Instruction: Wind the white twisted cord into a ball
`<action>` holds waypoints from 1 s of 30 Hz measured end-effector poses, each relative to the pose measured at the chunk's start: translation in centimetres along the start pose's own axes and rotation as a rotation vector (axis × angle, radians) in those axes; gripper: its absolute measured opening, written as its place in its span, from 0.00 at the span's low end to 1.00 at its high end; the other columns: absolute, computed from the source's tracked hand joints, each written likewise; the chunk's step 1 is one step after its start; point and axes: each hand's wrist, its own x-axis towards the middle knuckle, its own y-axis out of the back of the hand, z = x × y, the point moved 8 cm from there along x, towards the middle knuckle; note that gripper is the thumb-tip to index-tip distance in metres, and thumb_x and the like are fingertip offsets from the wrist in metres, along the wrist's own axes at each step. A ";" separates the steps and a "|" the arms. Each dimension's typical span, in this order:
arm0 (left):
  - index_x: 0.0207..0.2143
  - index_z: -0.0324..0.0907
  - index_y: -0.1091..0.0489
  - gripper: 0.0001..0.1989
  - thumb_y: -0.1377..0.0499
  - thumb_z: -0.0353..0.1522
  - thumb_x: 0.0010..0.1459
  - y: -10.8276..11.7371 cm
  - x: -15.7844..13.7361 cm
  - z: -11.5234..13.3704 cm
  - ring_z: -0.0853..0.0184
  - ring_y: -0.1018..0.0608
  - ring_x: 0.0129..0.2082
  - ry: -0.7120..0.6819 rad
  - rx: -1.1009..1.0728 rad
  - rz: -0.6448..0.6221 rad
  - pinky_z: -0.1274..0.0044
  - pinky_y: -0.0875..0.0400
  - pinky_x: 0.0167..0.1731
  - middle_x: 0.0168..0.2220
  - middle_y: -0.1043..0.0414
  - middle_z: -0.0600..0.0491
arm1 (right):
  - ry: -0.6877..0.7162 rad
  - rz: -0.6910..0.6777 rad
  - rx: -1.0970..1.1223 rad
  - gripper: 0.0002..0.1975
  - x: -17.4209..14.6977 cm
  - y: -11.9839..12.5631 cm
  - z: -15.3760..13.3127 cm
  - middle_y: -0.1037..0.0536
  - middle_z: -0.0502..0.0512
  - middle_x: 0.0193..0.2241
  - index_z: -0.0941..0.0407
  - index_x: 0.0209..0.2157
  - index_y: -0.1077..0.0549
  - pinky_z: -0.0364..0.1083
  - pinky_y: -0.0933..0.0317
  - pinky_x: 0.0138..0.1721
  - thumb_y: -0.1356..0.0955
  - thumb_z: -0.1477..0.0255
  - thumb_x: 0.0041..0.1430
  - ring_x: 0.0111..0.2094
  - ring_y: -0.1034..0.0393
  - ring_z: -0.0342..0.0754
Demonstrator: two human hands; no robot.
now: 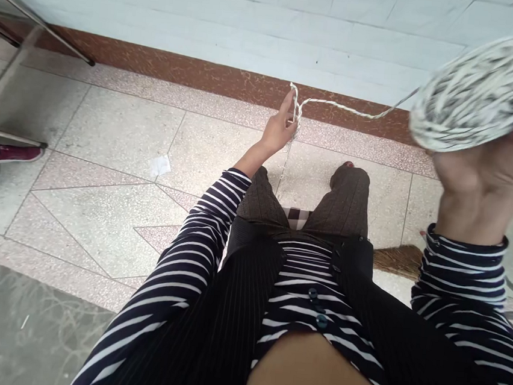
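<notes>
Raised at the right, my right hand (480, 172) is closed around a thick oval bundle of white twisted cord (479, 87). One strand of cord (350, 109) runs from the bundle across to my left hand (279, 129), sagging slightly near the bundle. My left hand is stretched forward over my knees and pinches the cord near its free end, with a short looped piece sticking up past the fingertips. Part of the right fingers lies hidden behind the bundle and beyond the frame's edge.
A metal-framed table (40, 29) stands at the left, with another person's dark red shoe (15, 153) beneath it. A scrap of white paper (161, 166) lies on the tiled floor. A straw broom (397, 259) is at my right. Ahead rises a white tiled wall (210, 12).
</notes>
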 end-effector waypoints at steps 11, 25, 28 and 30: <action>0.77 0.47 0.43 0.44 0.29 0.46 0.66 -3.0 -0.2 5.5 0.52 0.15 0.46 -0.206 0.118 -0.056 0.63 0.24 0.52 0.36 0.20 0.50 | 0.015 -0.323 0.077 0.31 8.1 -5.4 9.7 0.17 0.53 0.55 0.48 0.49 0.22 0.67 0.28 0.67 0.20 0.69 0.39 0.67 0.28 0.66; 0.63 0.44 0.27 0.26 0.28 0.40 0.67 -1.9 -2.4 4.8 0.50 0.14 0.52 0.036 -0.232 -0.183 0.60 0.20 0.54 0.43 0.19 0.47 | 0.026 -0.278 0.456 0.38 9.8 -2.0 11.3 0.14 0.47 0.50 0.39 0.58 0.26 0.74 0.31 0.66 0.21 0.59 0.42 0.72 0.36 0.66; 0.60 0.43 0.24 0.25 0.27 0.39 0.64 -2.9 -3.9 4.7 0.55 0.14 0.50 0.080 -0.253 -0.259 0.64 0.20 0.54 0.47 0.16 0.44 | 0.039 -0.280 0.545 0.41 9.9 -1.4 11.4 0.14 0.46 0.49 0.37 0.60 0.27 0.74 0.30 0.64 0.21 0.57 0.40 0.73 0.38 0.66; 0.57 0.42 0.21 0.24 0.26 0.40 0.62 -4.1 -4.9 4.8 0.55 0.15 0.54 0.087 -0.242 -0.301 0.64 0.21 0.56 0.51 0.17 0.42 | 0.028 -0.304 0.586 0.42 9.8 -1.6 11.6 0.15 0.47 0.50 0.37 0.59 0.27 0.72 0.25 0.59 0.20 0.56 0.38 0.71 0.34 0.65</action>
